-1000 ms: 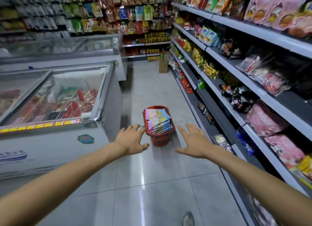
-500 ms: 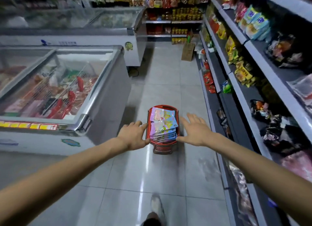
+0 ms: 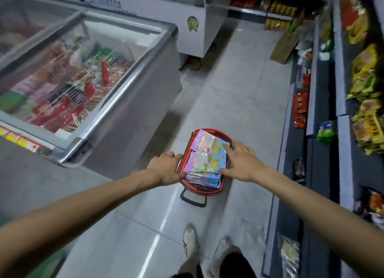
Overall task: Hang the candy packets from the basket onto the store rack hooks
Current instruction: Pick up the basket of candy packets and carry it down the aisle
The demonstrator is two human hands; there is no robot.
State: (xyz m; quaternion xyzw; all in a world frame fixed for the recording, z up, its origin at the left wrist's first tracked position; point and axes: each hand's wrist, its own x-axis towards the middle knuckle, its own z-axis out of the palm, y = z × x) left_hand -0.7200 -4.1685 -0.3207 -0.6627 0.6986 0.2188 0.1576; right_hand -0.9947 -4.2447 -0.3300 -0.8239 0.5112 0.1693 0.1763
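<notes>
A red basket [image 3: 200,189] with a black handle stands on the floor tiles in the aisle. It holds a stack of pink and blue candy packets [image 3: 204,155]. My left hand [image 3: 164,167] is at the basket's left rim, its thumb against the near left corner of the stack. My right hand [image 3: 241,161] lies over the right side of the packets with its fingers spread and straight, its thumb at the stack's near edge. Neither hand has lifted a packet. No rack hooks are in view.
A glass-topped chest freezer [image 3: 124,86] stands close on the left, with a second freezer [image 3: 193,34] behind it. Grey shelves of snack bags [image 3: 342,90] run along the right. A cardboard box [image 3: 286,43] leans farther down the aisle. My shoes [image 3: 190,240] are just behind the basket.
I have walked up to the basket and the view has tipped down. Both hands moved from beside the basket onto it, the right one now over the packets.
</notes>
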